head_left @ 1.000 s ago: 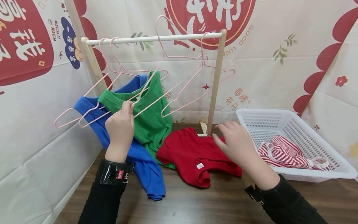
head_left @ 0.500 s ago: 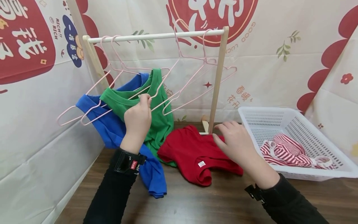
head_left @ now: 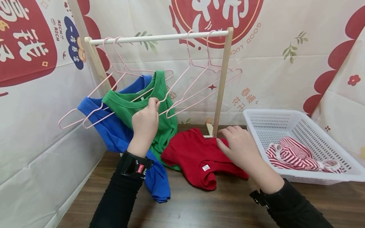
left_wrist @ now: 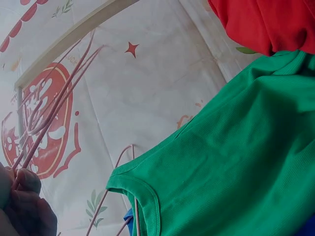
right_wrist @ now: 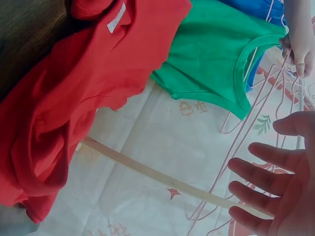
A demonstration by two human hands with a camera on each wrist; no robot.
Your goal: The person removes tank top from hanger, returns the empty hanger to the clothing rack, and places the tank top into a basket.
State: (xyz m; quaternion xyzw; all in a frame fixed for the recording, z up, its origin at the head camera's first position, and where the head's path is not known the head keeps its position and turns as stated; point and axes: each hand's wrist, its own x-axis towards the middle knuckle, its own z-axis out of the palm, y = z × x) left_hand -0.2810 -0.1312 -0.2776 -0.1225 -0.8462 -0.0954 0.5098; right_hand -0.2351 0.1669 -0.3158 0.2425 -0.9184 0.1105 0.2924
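Observation:
My left hand (head_left: 145, 125) pinches the left end of a pink hanger (head_left: 188, 49), whose hook sits at the white rail (head_left: 159, 38). In the left wrist view, curled fingers (left_wrist: 29, 196) grip the thin wire. Behind that hand a green tank top (head_left: 163, 126) hangs on another hanger. A blue garment (head_left: 112, 136) hangs furthest left, partly covered by the green one. My right hand (head_left: 239, 147) hovers by a crumpled red garment (head_left: 188, 155) with a white label; whether they touch, I cannot tell. The right wrist view shows its fingers (right_wrist: 266, 177) spread and holding nothing.
One more bare pink hanger (head_left: 209, 47) hangs near the rack's right post (head_left: 220, 85). A white perforated basket (head_left: 263, 125) at the right holds a red-and-white striped garment (head_left: 296, 152). Printed cloth (head_left: 268, 85) walls the back and sides of the wooden table (head_left: 188, 209).
My left hand has moved right with the hanger. Its hook has come down from above the rail onto it, beside the other bare hanger. The right hand has barely moved.

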